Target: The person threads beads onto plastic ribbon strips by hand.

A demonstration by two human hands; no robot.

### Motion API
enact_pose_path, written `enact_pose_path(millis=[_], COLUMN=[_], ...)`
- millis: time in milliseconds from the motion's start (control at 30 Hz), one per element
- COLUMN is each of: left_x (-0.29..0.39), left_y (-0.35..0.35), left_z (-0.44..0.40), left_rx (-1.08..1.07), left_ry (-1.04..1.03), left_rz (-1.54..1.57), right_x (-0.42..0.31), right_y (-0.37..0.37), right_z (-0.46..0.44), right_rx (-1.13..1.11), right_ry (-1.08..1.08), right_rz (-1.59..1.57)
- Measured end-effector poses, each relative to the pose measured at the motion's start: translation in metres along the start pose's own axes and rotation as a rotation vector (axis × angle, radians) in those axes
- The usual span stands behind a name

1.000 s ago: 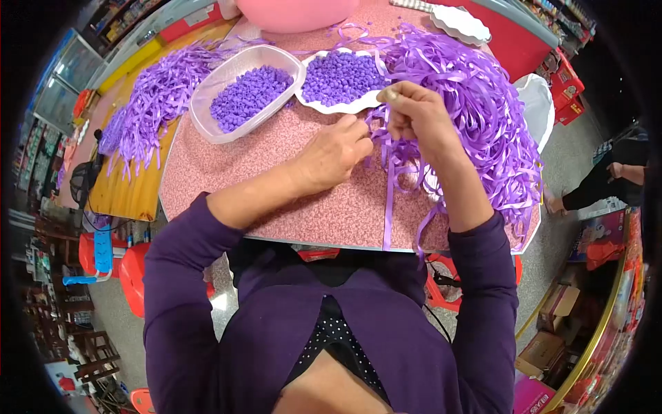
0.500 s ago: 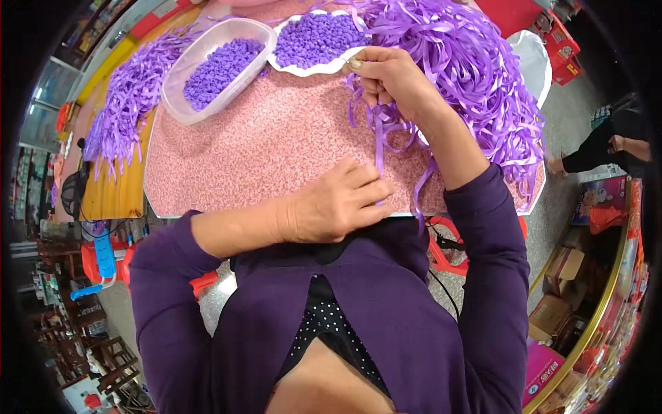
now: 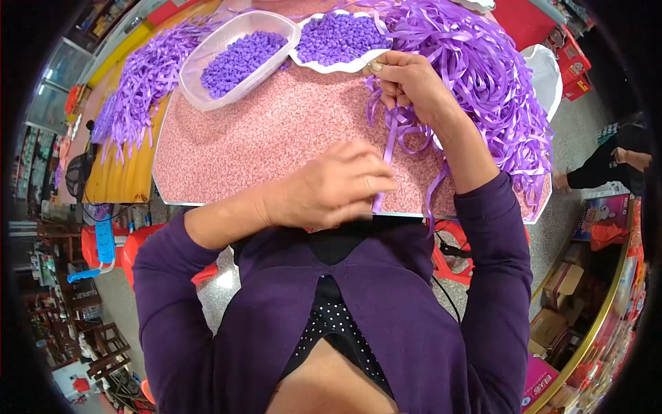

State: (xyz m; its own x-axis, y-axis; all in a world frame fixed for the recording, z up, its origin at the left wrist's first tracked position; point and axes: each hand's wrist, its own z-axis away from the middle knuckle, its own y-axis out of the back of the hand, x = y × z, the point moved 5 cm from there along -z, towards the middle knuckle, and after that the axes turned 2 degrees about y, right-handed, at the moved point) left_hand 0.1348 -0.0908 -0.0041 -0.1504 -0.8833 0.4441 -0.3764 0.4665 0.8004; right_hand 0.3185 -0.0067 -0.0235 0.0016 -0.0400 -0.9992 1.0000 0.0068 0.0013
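Note:
My right hand (image 3: pixel 414 86) is closed in a pinch at the near rim of a white scalloped plate (image 3: pixel 334 67) heaped with purple beads (image 3: pixel 339 38). A thin needle-like tool shows faintly at its fingertips. From under its curled lower fingers a purple ribbon (image 3: pixel 390 141) runs down toward the table's front edge. My left hand (image 3: pixel 334 183), blurred by motion, is over that edge with its fingers bent beside the ribbon's lower part. Whether it grips the ribbon cannot be made out. Left of the plate stands a clear plastic tub (image 3: pixel 195 86) of purple beads.
A large pile of purple ribbons (image 3: pixel 476 90) covers the table's right side. More ribbons (image 3: pixel 141 90) drape over a wooden table (image 3: pixel 124 183) at left. The pink speckled tabletop (image 3: pixel 234 148) lies before me. Another person (image 3: pixel 614 159) is at far right, near shelves and cardboard boxes (image 3: pixel 562 286).
My left hand has shifted slightly left and up, away from the ribbon's lower part. The right hand keeps its pinch by the plate. The whole view has shifted a little.

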Motion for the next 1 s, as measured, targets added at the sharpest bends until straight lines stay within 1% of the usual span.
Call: enact_pose_path(millis=[33,67,133,167,200,267,300,433,500,533,600,633,667,733,767,800,833,867,933,1000], left_x=[0.006,0.013,0.02,0.024,0.026,0.032,0.034,0.032,0.03,0.029,0.016,0.009,0.0,-0.015,-0.023,-0.032,-0.039,-0.044,-0.06,-0.069], left_y=[-0.005,-0.008,-0.017,-0.021,-0.029,-0.033,-0.032,-0.039,-0.034,-0.03,-0.012,0.003,0.01,0.031,0.04,0.045,0.05,0.054,0.056,0.058], left_z=[0.003,0.008,0.018,0.024,0.03,0.04,0.04,0.047,0.039,0.032,0.02,0.013,0.012,0.004,0.004,0.005,0.006,0.006,0.014,0.016], left_rx=[-0.133,-0.136,-0.169,-0.121,-0.126,0.099,0.201,0.304,0.368,0.382,0.487,0.499,0.482,0.554,0.565,0.603,0.639,0.645,0.741,0.734], left_ry=[0.058,0.058,0.116,0.12,0.121,0.091,0.103,0.106,0.174,0.173,0.205,0.318,0.633,0.59,0.573,0.542,0.51,0.496,0.724,0.703], left_rz=[-0.088,-0.085,-0.233,-0.283,-0.282,-0.477,-0.417,-0.394,-0.226,-0.245,0.126,0.396,0.868,1.359,1.341,1.421,1.506,1.496,1.388,1.34], right_x=[0.0,0.001,0.002,0.002,0.001,-0.001,-0.001,-0.004,0.0,0.0,0.001,-0.001,-0.003,-0.004,-0.003,-0.009,-0.015,-0.02,-0.033,-0.045], right_y=[0.0,0.0,0.0,0.0,0.0,-0.003,-0.006,-0.012,-0.012,-0.012,-0.011,-0.012,-0.014,-0.014,-0.012,-0.012,-0.01,-0.009,-0.011,-0.016], right_z=[0.0,0.001,0.002,0.001,0.002,0.004,0.005,0.006,0.005,0.004,0.004,0.004,0.005,0.006,0.004,0.007,0.008,0.01,0.017,0.024], right_rx=[-0.001,-0.002,-0.003,-0.008,-0.008,-0.024,-0.032,-0.04,-0.031,-0.045,-0.026,-0.022,-0.038,-0.013,-0.002,0.007,-0.014,-0.035,-0.024,-0.055], right_ry=[0.012,0.021,0.026,0.034,0.033,0.034,0.03,0.018,0.005,0.021,-0.032,-0.048,-0.03,-0.059,-0.037,-0.025,0.047,0.117,0.135,0.219], right_rz=[-0.007,-0.015,-0.01,-0.002,-0.007,0.033,0.033,0.061,0.044,0.054,0.062,0.048,0.059,0.045,0.029,0.012,0.02,0.027,0.08,0.123])
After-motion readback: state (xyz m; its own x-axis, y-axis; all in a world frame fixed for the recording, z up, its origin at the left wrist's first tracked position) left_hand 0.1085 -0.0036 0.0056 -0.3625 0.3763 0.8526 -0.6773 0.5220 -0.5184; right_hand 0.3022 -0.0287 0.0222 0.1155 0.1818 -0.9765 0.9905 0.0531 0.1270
